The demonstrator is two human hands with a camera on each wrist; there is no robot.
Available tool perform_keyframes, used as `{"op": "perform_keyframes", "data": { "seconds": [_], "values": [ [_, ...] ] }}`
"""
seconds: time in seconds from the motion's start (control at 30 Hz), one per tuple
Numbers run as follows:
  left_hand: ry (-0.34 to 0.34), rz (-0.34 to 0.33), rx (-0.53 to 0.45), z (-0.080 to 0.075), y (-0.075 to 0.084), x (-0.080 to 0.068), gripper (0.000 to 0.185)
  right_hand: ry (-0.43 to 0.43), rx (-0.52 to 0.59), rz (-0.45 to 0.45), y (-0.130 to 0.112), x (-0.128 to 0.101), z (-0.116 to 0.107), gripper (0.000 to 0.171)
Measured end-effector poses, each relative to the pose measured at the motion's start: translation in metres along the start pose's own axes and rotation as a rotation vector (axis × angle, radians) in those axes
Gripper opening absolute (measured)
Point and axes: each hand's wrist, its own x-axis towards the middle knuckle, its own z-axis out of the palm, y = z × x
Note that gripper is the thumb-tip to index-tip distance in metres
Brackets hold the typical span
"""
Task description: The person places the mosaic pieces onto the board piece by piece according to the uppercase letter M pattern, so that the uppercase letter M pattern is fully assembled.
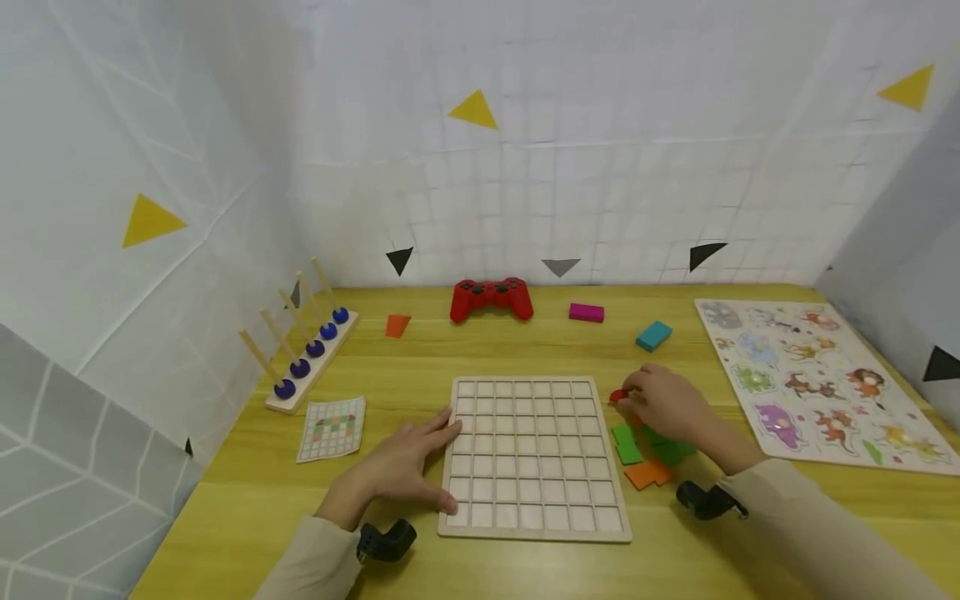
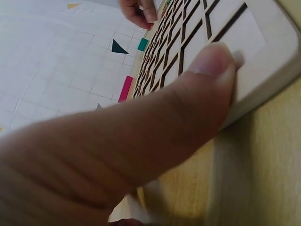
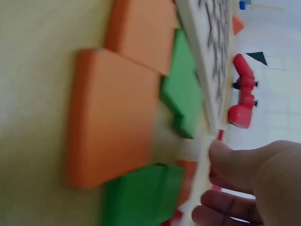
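Note:
A wooden grid board (image 1: 525,533) with square cells lies flat on the table. My left hand (image 1: 408,462) rests at its left side, fingers spread, the thumb (image 2: 214,75) pressing the near left corner. My right hand (image 1: 667,404) is past the board's right edge, pinching a small red tile (image 1: 617,397) between thumb and fingertips. Under and beside this hand lie loose green tiles (image 1: 627,446) and orange tiles (image 1: 648,475). In the right wrist view, an orange tile (image 3: 115,117) fills the foreground, and the right palm is hidden.
A small pattern card (image 1: 332,429) and a peg stand with blue beads (image 1: 300,367) are at left. Behind the board are an orange piece (image 1: 397,325), a red game controller (image 1: 491,299), a magenta block (image 1: 587,312) and a blue block (image 1: 654,336). An animal puzzle board (image 1: 817,367) lies at right.

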Motion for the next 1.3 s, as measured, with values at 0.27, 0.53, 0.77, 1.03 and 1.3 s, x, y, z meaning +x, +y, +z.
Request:
{"op": "perform_keyframes", "data": {
  "seconds": [0.27, 0.53, 0.77, 1.03, 1.3],
  "values": [
    [-0.004, 0.000, 0.028, -0.002, 0.005, 0.009, 0.104, 0.003, 0.011, -0.062, -0.037, 0.020, -0.003, 0.022],
    [-0.004, -0.023, 0.042, -0.007, 0.008, 0.009, 0.102, -0.030, -0.011, -0.240, -0.092, 0.052, 0.011, 0.007],
    [-0.010, -0.034, 0.033, -0.006, 0.007, 0.007, 0.100, -0.110, 0.047, -0.196, -0.108, 0.057, 0.021, 0.018],
    [0.002, -0.046, 0.055, -0.007, 0.006, 0.006, 0.102, -0.155, 0.096, -0.197, -0.094, 0.048, 0.024, 0.023],
    [-0.005, -0.036, 0.030, -0.003, 0.007, 0.005, 0.101, -0.098, 0.110, -0.349, -0.091, 0.050, 0.035, 0.016]
  ]
}}
